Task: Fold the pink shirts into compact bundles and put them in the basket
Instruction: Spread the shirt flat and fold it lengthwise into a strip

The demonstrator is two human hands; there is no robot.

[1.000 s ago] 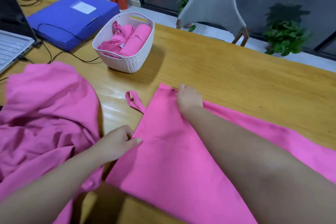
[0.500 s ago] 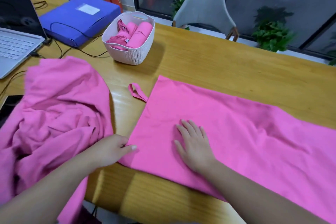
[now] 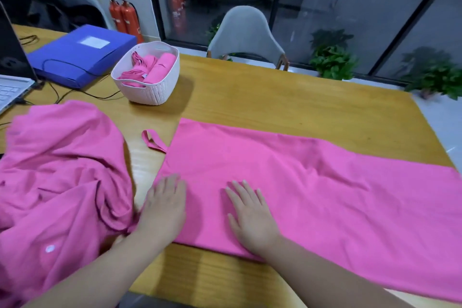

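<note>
A pink shirt (image 3: 312,182) lies folded into a long flat strip across the wooden table (image 3: 287,102). My left hand (image 3: 163,207) lies flat on its near left corner with straight fingers. My right hand (image 3: 251,217) presses flat on the cloth a little to the right, fingers spread. A small pink strap (image 3: 151,140) sticks out at the strip's far left corner. A heap of crumpled pink shirts (image 3: 62,182) sits to the left. The white woven basket (image 3: 155,92) at the back left holds rolled pink bundles (image 3: 155,69).
A blue file box (image 3: 80,54) and black cables lie behind the heap, with a laptop (image 3: 10,82) at the far left edge. A grey chair (image 3: 246,35) stands beyond the table. Potted plants (image 3: 332,62) line the window.
My right hand drew back from the strip's far corner to its near part and now lies flat. My left hand moved from the edge onto the cloth, fingers straightened. The view lifted.
</note>
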